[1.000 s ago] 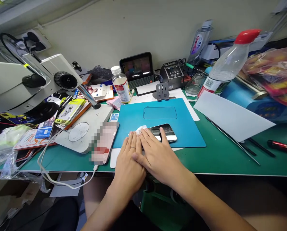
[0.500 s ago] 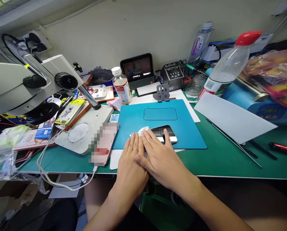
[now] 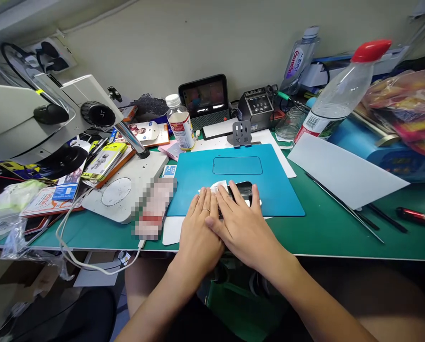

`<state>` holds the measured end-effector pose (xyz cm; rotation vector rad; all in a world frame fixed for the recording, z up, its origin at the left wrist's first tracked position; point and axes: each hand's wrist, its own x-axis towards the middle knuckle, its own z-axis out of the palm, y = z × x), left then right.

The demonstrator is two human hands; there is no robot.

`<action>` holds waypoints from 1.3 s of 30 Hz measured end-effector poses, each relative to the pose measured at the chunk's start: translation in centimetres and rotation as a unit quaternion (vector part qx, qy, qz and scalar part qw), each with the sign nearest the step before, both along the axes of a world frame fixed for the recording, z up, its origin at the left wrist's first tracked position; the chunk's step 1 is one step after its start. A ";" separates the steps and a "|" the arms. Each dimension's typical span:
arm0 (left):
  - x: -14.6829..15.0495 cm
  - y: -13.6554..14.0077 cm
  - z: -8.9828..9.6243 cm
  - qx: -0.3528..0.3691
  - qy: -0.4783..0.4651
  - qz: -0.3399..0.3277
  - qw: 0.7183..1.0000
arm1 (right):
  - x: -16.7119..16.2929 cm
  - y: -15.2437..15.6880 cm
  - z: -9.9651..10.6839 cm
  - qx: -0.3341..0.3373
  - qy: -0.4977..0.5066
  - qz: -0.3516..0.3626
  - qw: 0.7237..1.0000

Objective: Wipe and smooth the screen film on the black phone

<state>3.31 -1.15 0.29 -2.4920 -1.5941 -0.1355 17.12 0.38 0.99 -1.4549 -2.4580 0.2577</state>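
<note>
A phone-sized slab with a dark glossy face (image 3: 246, 189) lies on the blue mat (image 3: 280, 190). Over its left part is a crumpled white tissue (image 3: 219, 185), partly under my fingertips. My left hand (image 3: 201, 223) lies flat at the tissue, fingers straight and close together, a ring on one of them. Overlapping it at the thumb, my right hand (image 3: 243, 223) rests flat with fingers stretched and spread across the tissue and slab. Both hands hide most of the slab's near side. Neither hand is wrapped around anything.
To the left, a microscope (image 3: 98, 114) stands over its white base (image 3: 118, 190), beside a cabled phone (image 3: 155, 209). Bottles (image 3: 181, 128) and a propped screen (image 3: 203, 97) line the back. At right are a white sheet (image 3: 344, 168), tweezers (image 3: 344, 206) and a red-capped bottle (image 3: 341, 95).
Both hands have shifted slightly right over the slab. My right fingers have spread wider, and more of the white tissue shows above the fingertips.
</note>
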 end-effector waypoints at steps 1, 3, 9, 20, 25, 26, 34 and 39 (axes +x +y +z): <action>0.1 0.2 0.1 0.005 0.001 -0.002 1.000 | 0.1 0.2 0.1 0.003 -0.005 0.000 1.000; 0.2 -0.2 0.2 0.022 -0.004 -0.009 1.000 | 0.3 -0.2 0.2 0.010 -0.015 0.002 1.000; 0.3 -1.5 0.8 0.006 -0.046 -0.018 0.999 | 1.3 -2.2 -0.4 0.017 -0.025 -0.002 1.000; 1.2 -0.6 0.9 0.001 -0.044 -0.025 0.999 | 2.0 -1.6 0.0 0.004 -0.035 -0.023 0.999; 1.9 0.3 0.7 -0.001 -0.061 -0.014 0.998 | 2.6 -0.8 0.0 0.001 -0.039 -0.029 0.999; 2.1 0.8 0.7 -0.007 -0.062 -0.011 0.998 | 2.7 -0.3 0.0 0.000 -0.039 -0.032 0.999; 2.4 -0.2 0.3 0.008 -0.068 -0.020 0.997 | 3.2 -1.4 -0.5 0.012 -0.048 -0.037 0.998; 2.8 1.2 0.5 -0.029 -0.087 0.006 0.996 | 3.0 -0.4 -0.3 -0.006 -0.046 -0.048 0.998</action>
